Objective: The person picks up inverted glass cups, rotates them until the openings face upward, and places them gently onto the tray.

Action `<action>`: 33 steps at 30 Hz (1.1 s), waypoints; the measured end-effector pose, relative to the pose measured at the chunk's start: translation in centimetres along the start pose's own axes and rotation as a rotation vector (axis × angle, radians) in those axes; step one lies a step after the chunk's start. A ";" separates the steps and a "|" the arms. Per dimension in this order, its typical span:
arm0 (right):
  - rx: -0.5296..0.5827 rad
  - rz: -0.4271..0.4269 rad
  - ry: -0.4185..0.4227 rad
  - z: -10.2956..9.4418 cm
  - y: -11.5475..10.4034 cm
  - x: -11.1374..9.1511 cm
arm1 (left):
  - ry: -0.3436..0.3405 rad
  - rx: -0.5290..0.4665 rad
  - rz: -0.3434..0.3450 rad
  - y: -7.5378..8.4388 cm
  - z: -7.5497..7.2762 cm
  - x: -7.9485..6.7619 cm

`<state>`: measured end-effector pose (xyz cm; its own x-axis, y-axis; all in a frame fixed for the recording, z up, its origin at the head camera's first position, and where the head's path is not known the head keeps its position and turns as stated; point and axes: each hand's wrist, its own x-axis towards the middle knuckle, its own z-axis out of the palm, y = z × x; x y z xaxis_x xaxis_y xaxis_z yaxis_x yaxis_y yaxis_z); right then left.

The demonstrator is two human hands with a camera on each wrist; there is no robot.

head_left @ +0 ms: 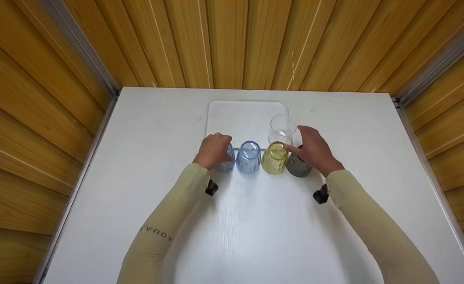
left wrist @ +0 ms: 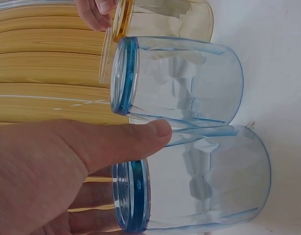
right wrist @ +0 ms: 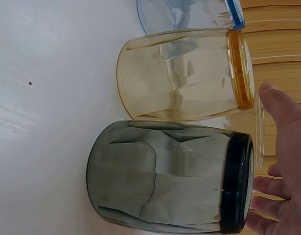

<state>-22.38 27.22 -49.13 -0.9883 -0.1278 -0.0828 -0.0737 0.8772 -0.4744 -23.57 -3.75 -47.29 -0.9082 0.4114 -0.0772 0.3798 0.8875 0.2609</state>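
Note:
Four-sided facets mark a row of coloured tumblers standing upside down, thick bases up. My left hand (head_left: 215, 150) grips the leftmost blue tumbler (left wrist: 204, 186), its thumb along the side facing the second blue tumbler (head_left: 248, 157) and its fingers partly hidden behind the base. Over at the right end, my right hand (head_left: 313, 152) hovers around the base of the grey tumbler (right wrist: 165, 176), thumb and fingers spread apart. That thumb (right wrist: 277, 100) is close to the base of the yellow tumbler (right wrist: 184, 76). Behind the yellow one stands a clear glass (head_left: 283, 125).
A white tray (head_left: 243, 114) with a raised rim lies behind the row, and the clear glass overlaps its right side. The white table (head_left: 232, 228) is bordered by yellow wood-look panels (head_left: 247, 43) at the back and sides.

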 end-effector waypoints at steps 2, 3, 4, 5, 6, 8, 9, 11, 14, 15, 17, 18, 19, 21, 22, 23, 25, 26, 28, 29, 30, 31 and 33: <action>-0.002 0.001 -0.005 0.0 0.0 -0.2 | 0.001 0.001 -0.001 0.0 0.0 0.0; -0.004 0.001 -0.009 0.0 0.0 -0.3 | -0.001 0.000 -0.002 0.0 0.0 0.1; -0.012 -0.003 -0.010 -0.1 0.0 -0.4 | -0.003 -0.002 -0.003 0.0 0.0 0.1; -0.023 -0.005 -0.013 -0.1 0.1 -0.5 | -0.004 -0.002 -0.003 0.1 0.0 0.1; -0.037 -0.009 -0.015 -0.2 0.1 -0.7 | -0.004 -0.005 -0.003 0.1 0.0 0.1; -0.062 -0.018 -0.018 -0.2 0.2 -0.9 | -0.006 -0.013 -0.007 0.1 0.0 0.1; -0.074 -0.021 -0.020 -0.3 0.3 -1.0 | -0.007 -0.019 -0.010 0.1 -0.1 0.1; -0.093 -0.030 -0.025 -0.3 0.4 -1.1 | -0.007 -0.024 -0.016 0.1 -0.1 0.1; -0.103 -0.038 -0.033 -0.4 0.6 -1.2 | -0.010 -0.025 -0.021 0.1 -0.1 0.1; -0.105 -0.039 -0.037 -0.4 0.7 -1.2 | -0.009 -0.025 -0.020 0.1 -0.1 0.1; -0.106 -0.035 -0.045 -0.4 0.7 -1.3 | -0.008 -0.024 -0.016 0.1 -0.1 0.0; -0.107 -0.034 -0.049 -0.4 0.7 -1.3 | -0.006 -0.022 -0.014 0.0 -0.1 0.0; -0.106 -0.032 -0.053 -0.4 0.7 -1.4 | -0.004 -0.019 -0.010 0.0 0.0 0.0; -0.110 -0.047 -0.054 -0.3 0.7 -1.5 | 0.000 -0.013 -0.002 0.0 -0.1 0.0; -0.115 -0.057 -0.055 -0.3 0.7 -1.6 | 0.000 -0.009 -0.002 0.0 -0.1 0.0; -0.118 -0.068 -0.058 -0.2 0.6 -1.7 | 0.001 -0.004 0.000 -0.1 -0.1 0.0; -0.121 -0.086 -0.071 -0.2 0.6 -1.8 | -0.003 0.006 0.001 -0.1 -0.1 0.0; -0.121 -0.094 -0.081 -0.2 0.7 -1.8 | -0.004 0.009 0.002 -0.1 -0.1 0.0; -0.119 -0.093 -0.110 -0.2 0.7 -1.9 | -0.006 0.016 -0.001 -0.1 -0.1 0.0; -0.119 -0.090 -0.126 -0.3 0.7 -1.9 | -0.007 0.020 0.000 0.0 -0.1 0.0; -0.120 -0.088 -0.140 -0.3 0.7 -1.9 | -0.008 0.021 0.003 0.0 -0.1 0.0; -0.121 -0.086 -0.152 -0.3 0.7 -2.0 | -0.008 0.022 0.004 0.0 -0.1 0.1; -0.136 -0.085 -0.171 -0.4 0.7 -2.1 | -0.008 0.026 0.007 0.1 -0.1 0.1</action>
<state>-20.44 28.24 -48.96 -0.9418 -0.2700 -0.2002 -0.1844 0.9129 -0.3641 -23.63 -3.68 -47.20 -0.9041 0.4193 -0.0826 0.3909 0.8895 0.2365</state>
